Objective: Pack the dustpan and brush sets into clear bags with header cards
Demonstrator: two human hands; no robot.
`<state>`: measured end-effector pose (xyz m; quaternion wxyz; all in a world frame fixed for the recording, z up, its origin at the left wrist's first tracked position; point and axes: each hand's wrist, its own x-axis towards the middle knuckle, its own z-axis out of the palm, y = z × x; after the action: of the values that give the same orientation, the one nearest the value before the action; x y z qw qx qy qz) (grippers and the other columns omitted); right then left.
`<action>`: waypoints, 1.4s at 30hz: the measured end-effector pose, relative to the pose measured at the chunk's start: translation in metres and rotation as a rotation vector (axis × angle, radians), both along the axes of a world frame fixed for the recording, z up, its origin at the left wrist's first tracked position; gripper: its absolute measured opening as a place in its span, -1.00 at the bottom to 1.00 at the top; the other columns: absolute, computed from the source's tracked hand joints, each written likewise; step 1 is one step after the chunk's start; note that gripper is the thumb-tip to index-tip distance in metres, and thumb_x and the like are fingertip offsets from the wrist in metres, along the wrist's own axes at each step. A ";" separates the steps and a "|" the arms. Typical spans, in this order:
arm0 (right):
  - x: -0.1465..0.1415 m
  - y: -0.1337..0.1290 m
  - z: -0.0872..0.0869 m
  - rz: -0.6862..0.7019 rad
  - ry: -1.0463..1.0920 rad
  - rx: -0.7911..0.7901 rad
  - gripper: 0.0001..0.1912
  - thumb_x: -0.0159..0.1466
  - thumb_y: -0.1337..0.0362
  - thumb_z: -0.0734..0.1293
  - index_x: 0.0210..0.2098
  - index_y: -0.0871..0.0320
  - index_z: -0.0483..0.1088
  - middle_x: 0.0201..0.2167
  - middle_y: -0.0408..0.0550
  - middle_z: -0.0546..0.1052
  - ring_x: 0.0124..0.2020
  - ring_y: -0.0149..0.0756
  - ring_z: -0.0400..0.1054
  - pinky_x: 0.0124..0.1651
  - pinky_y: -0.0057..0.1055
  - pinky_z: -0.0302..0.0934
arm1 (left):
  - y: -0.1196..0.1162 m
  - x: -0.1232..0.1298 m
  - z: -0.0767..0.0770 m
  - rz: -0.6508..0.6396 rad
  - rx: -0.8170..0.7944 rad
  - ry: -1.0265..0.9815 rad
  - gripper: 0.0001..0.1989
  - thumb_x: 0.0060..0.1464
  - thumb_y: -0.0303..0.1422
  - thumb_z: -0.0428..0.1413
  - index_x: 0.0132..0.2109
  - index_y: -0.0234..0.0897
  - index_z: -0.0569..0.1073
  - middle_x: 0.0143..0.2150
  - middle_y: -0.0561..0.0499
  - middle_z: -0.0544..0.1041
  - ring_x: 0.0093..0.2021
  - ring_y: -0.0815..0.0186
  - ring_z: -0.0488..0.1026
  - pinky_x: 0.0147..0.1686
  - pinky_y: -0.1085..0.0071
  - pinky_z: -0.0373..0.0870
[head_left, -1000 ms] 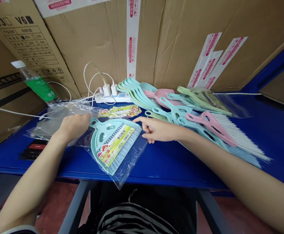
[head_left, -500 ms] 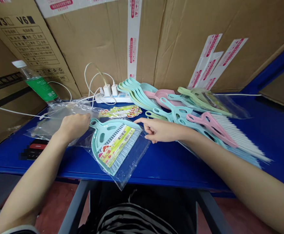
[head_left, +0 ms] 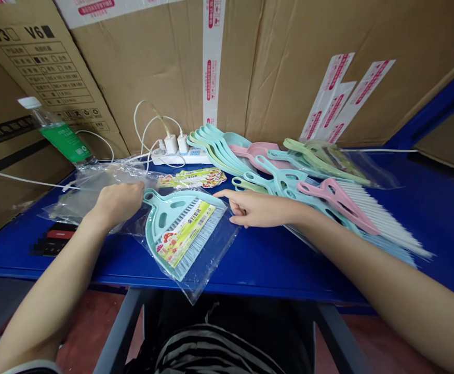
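My left hand (head_left: 120, 203) rests with curled fingers on a crumpled clear plastic bag (head_left: 90, 200) and seems to pinch it. Beside that hand lies a pale teal dustpan and brush set (head_left: 182, 231), sealed in a clear bag with a yellow-and-white label. My right hand (head_left: 260, 209) is at the packet's upper right corner, its index finger stretched toward the plastic. Loose teal, green and pink dustpans (head_left: 221, 148) are stacked behind it, and a pink-handled brush (head_left: 338, 200) lies to the right.
The blue work table (head_left: 274, 265) has a power strip (head_left: 176, 157) with chargers and white cables at the back. A water bottle (head_left: 57, 130) leans at the left, and printed label sheets (head_left: 191, 178) lie nearby. Cardboard boxes (head_left: 152, 67) form the back wall.
My right hand has shifted slightly to the right, away from the packet's middle. My left hand and the packet stay almost where they were.
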<state>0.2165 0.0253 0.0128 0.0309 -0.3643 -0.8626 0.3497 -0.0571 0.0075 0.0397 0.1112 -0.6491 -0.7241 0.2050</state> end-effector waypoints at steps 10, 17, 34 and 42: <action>0.001 -0.001 0.003 0.028 -0.035 0.031 -0.20 0.16 0.41 0.31 0.37 0.29 0.05 -0.48 -0.24 0.36 -0.50 -0.35 0.26 -0.38 -0.42 0.18 | 0.000 -0.001 0.001 -0.032 -0.026 0.011 -0.57 0.27 -0.45 -0.26 0.00 -0.33 0.47 -0.09 -0.39 0.60 -0.04 -0.13 0.56 -0.14 0.07 0.48; 0.005 0.002 0.000 0.077 -0.022 0.013 -0.14 0.17 0.36 0.30 0.42 0.30 -0.05 -0.43 -0.20 0.39 -0.46 -0.34 0.28 -0.34 -0.40 0.20 | -0.002 0.002 0.001 -0.026 -0.061 0.046 -0.63 0.27 -0.46 -0.21 0.05 -0.37 0.42 -0.08 -0.35 0.61 0.00 -0.09 0.56 -0.11 0.09 0.48; 0.004 0.002 0.000 0.075 -0.033 0.011 -0.19 0.21 0.36 0.27 0.41 0.30 -0.03 -0.45 -0.20 0.40 -0.48 -0.35 0.27 -0.37 -0.40 0.19 | -0.003 -0.001 0.000 -0.040 -0.053 0.010 -0.57 0.25 -0.47 -0.24 0.08 -0.37 0.43 -0.11 -0.40 0.60 -0.04 -0.14 0.56 -0.11 0.02 0.48; 0.001 0.001 0.002 0.056 -0.075 0.034 -0.21 0.23 0.33 0.25 0.40 0.38 -0.04 -0.43 -0.16 0.42 -0.49 -0.34 0.26 -0.38 -0.40 0.16 | -0.003 0.000 0.000 -0.050 -0.073 0.043 -0.58 0.27 -0.47 -0.25 0.10 -0.41 0.40 -0.10 -0.39 0.60 -0.01 -0.13 0.55 -0.10 0.06 0.49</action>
<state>0.2177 0.0260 0.0146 -0.0051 -0.3522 -0.8789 0.3216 -0.0571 0.0044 0.0396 0.1081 -0.6660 -0.6972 0.2421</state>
